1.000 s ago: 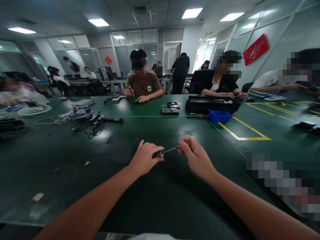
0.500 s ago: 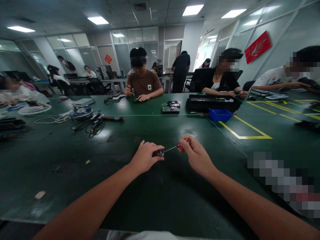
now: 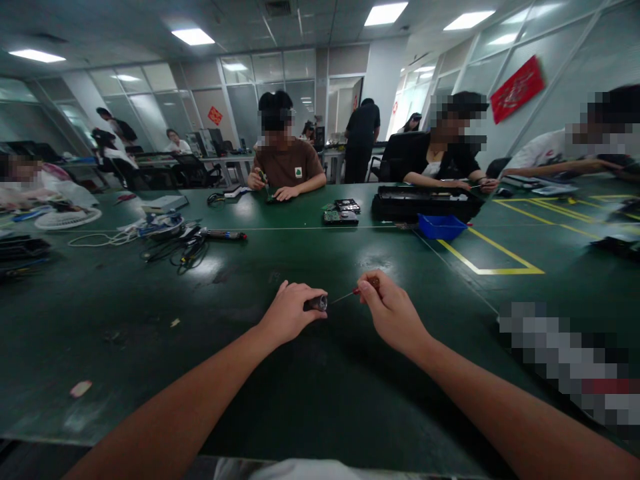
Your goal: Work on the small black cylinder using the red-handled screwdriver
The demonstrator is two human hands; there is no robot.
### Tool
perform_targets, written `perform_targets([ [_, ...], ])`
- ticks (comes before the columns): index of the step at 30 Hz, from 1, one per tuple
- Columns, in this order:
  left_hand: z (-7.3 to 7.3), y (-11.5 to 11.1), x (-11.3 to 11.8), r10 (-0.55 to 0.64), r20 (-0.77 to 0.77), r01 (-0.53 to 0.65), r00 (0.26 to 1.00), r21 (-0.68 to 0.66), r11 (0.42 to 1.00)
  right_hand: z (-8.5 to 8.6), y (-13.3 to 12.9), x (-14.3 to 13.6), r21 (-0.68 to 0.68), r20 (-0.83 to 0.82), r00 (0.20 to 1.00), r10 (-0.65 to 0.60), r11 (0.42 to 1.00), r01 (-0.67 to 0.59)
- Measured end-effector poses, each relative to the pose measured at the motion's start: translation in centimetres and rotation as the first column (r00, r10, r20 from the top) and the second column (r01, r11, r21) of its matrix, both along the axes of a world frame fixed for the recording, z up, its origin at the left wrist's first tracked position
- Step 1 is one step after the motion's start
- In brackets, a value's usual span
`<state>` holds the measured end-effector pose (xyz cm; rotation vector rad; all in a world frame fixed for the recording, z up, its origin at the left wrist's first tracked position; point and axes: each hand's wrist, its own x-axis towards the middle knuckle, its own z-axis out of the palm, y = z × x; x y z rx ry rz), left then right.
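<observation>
Green worktable (image 3: 150,347) running wide. Left hand (image 3: 287,319) is clenching a small metal cylinder (image 3: 318,304) just above the mat; right hand (image 3: 393,313) is pinching a thin screwdriver (image 3: 350,295) into its end. Tip could be slipping out if the shaft tilts.

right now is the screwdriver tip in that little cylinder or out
In: the screwdriver shaft meets the end of the small cylinder in the left hand.

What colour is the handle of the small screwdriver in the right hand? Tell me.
Red, on the thin-shafted small screwdriver; head view.
</observation>
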<state>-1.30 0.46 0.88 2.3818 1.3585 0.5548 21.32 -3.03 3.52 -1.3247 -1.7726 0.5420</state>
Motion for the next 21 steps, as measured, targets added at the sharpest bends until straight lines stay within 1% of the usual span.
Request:
perform_targets([
  [3, 0.18, 0.02, -0.01, 0.001, -0.012, -0.001, 1.000, 0.017, 1.000, -0.24, 0.07, 0.02, 0.002, -0.048, 0.999, 0.006, 1.000, -0.006],
  [7, 0.19, -0.08, -0.01, 0.001, 0.013, -0.002, 1.000, 0.028, 1.000, -0.46, 0.17, 0.04, -0.006, -0.124, 0.991, 0.046, 0.999, -0.047],
  [10, 0.04, -0.14, 0.00, -0.006, 0.034, 0.005, 0.999, 0.030, 1.000, -0.45, 0.13, -0.03, -0.015, -0.135, 0.988, 0.070, 0.997, -0.072],
  [14, -0.06, -0.17, 0.06, -0.011, 0.033, 0.010, 0.999, 0.031, 0.999, -0.15, -0.10, -0.17, -0.021, -0.071, 0.996, 0.061, 0.998, -0.063],
  [18, -0.01, -0.05, 0.10, -0.014, 0.034, 0.013, 0.999, 0.031, 0.999, 0.17, -0.23, -0.27, 0.030, 0.062, 0.998, 0.032, 0.999, -0.034],
  [21, 0.15, -0.01, 0.06, 0.004, 0.057, -0.005, 0.998, 0.023, 1.000, 0.32, -0.22, -0.27, 0.042, 0.092, 0.996, 0.004, 0.999, -0.008],
])
